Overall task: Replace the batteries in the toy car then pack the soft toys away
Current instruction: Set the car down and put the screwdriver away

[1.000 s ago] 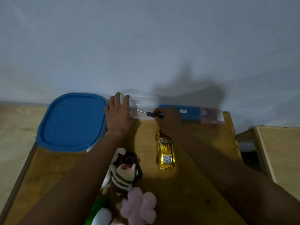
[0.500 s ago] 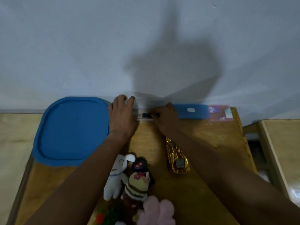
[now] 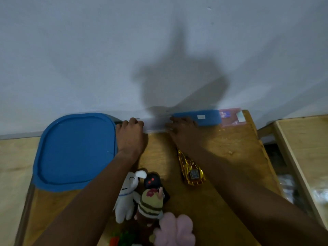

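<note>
The gold toy car (image 3: 192, 172) lies on the wooden table (image 3: 230, 139), partly under my right forearm. Soft toys sit in a heap at the near edge: a white rabbit (image 3: 126, 197), a black toy with red eyes (image 3: 152, 181), a striped bee (image 3: 150, 205) and a pink plush (image 3: 174, 229). Against the wall lies a long clear case (image 3: 156, 124) with a blue lid (image 3: 204, 118). My left hand (image 3: 131, 134) grips its left end with curled fingers. My right hand (image 3: 182, 130) rests on the case beside the lid, fingers spread. No screwdriver shows.
A large container with a blue lid (image 3: 76, 150) fills the table's left back corner, touching my left hand. A pink packet (image 3: 230, 117) lies past the case on the right. A second wooden surface (image 3: 305, 142) stands to the right across a gap.
The screwdriver seen between my hands has gone out of sight at the case. My left fingers have curled over the case end, and my right hand now lies flatter on it.
</note>
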Demonstrator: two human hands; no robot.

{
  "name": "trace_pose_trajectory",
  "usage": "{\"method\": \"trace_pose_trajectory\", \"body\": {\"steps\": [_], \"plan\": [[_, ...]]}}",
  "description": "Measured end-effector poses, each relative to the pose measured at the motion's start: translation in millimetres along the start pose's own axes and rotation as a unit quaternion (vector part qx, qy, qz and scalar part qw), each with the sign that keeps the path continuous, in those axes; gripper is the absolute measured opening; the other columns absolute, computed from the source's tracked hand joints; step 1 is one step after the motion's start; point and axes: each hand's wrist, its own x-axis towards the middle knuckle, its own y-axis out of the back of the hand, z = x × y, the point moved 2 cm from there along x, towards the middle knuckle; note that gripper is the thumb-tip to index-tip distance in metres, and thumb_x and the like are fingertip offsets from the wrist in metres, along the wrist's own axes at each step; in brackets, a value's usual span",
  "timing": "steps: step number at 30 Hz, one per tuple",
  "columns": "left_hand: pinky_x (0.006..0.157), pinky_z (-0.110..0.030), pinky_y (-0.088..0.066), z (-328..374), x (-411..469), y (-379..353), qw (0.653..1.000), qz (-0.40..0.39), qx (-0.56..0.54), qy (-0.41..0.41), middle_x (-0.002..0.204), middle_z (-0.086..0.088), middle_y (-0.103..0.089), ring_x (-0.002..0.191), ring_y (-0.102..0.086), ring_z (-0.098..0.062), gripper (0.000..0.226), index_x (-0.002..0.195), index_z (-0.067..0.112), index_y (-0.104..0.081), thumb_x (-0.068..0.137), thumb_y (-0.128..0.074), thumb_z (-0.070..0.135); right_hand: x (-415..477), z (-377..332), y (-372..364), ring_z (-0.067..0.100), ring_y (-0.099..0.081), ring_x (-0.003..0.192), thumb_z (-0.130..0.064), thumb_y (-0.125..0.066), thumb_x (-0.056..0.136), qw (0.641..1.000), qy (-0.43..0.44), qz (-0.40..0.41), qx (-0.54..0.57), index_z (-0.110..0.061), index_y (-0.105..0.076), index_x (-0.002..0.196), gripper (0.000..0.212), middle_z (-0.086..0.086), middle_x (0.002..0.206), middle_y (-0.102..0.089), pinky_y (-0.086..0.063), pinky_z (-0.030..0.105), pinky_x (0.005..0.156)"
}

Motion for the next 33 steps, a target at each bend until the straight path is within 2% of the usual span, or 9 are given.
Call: {"method": "trace_pose_trajectory", "body": {"steps": [5,9,15,18,20,23,27,29,33], "plan": [[0.078,-0.038,-0.052,4,6,8,1.0,0.003,-0.008,0.003,0.111,-0.009,-0.07,0.096,-0.064,-0.03,0.023,0.108,0.012,-0.073,0.088,-0.066,0.02,6,-3,5,0.024,-0.047,0.115,-0.042,-0.054,0.095,0.998,0.013,0.012,-0.056,-0.037,-0.073,0.106,0.022,-0.011,0.133,-0.062,-0.027,0.039,0.086],[0.074,-0.038,-0.056,5,8,6,1.0,0.01,-0.013,0.012,0.105,-0.008,-0.071,0.091,-0.066,-0.028,0.018,0.103,0.013,-0.075,0.087,-0.069,0.019,10,-3,6,0.024,-0.045,0.116,-0.042,-0.053,0.096,0.997,0.013,0.004,-0.071,-0.038,-0.074,0.103,0.023,-0.013,0.133,-0.062,-0.026,0.039,0.086],[0.061,-0.029,-0.047,10,13,4,0.999,0.01,0.026,0.021,0.088,-0.003,-0.07,0.074,-0.065,-0.024,0.009,0.088,0.017,-0.076,0.083,-0.068,0.017,8,-4,6,0.024,-0.048,0.113,-0.042,-0.055,0.095,0.996,0.001,0.017,-0.088,-0.037,-0.076,0.099,0.022,-0.013,0.129,-0.065,-0.025,0.039,0.083],[0.057,-0.027,-0.044,12,15,3,0.999,-0.006,0.036,0.016,0.085,-0.003,-0.066,0.071,-0.064,-0.023,0.007,0.083,0.017,-0.072,0.086,-0.066,0.015,10,-9,9,0.023,-0.043,0.119,-0.041,-0.052,0.096,0.994,-0.016,-0.007,-0.108,-0.037,-0.074,0.106,0.025,-0.014,0.131,-0.063,-0.022,0.038,0.085],[0.059,-0.029,-0.046,14,14,4,0.999,-0.012,0.039,0.012,0.09,-0.004,-0.066,0.075,-0.065,-0.023,0.007,0.087,0.016,-0.072,0.088,-0.065,0.015,10,-13,13,0.024,-0.038,0.126,-0.035,-0.05,0.097,0.991,-0.01,-0.026,-0.133,-0.036,-0.072,0.113,0.027,-0.012,0.137,-0.059,-0.021,0.039,0.09],[0.071,-0.034,-0.052,17,12,6,0.999,-0.039,0.032,0.007,0.101,-0.006,-0.064,0.087,-0.066,-0.026,0.013,0.1,0.013,-0.069,0.089,-0.063,0.013,9,-19,19,0.03,-0.027,0.138,-0.022,-0.05,0.095,0.981,0.011,-0.094,-0.167,-0.034,-0.062,0.129,0.038,-0.005,0.151,-0.044,-0.023,0.047,0.103],[0.092,-0.041,-0.045,20,7,12,0.996,-0.089,0.018,0.001,0.11,-0.007,-0.065,0.103,-0.063,-0.03,0.023,0.109,0.017,-0.064,0.088,-0.055,0.02,0,-23,21,0.035,-0.008,0.148,-0.017,-0.052,0.091,0.977,-0.029,-0.171,-0.126,-0.034,-0.044,0.144,0.055,0.001,0.161,-0.022,-0.014,0.058,0.116],[0.088,-0.039,-0.046,16,-1,22,0.997,-0.074,-0.015,-0.003,0.111,-0.007,-0.068,0.104,-0.062,-0.031,0.026,0.108,0.019,-0.066,0.086,-0.055,0.027,-13,-29,24,0.035,-0.011,0.147,-0.018,-0.053,0.091,0.984,-0.04,-0.148,-0.091,-0.032,-0.045,0.142,0.054,0.003,0.159,-0.025,-0.017,0.057,0.115],[0.091,-0.042,-0.042,-1,-24,54,0.997,0.005,-0.075,0.01,0.119,-0.008,-0.067,0.112,-0.058,-0.032,0.038,0.119,0.019,-0.069,0.084,-0.063,0.032,-39,-52,35,0.031,-0.036,0.133,-0.027,-0.054,0.09,0.996,-0.052,-0.067,-0.003,-0.033,-0.059,0.131,0.042,0.0,0.143,-0.049,-0.029,0.045,0.106]]}}
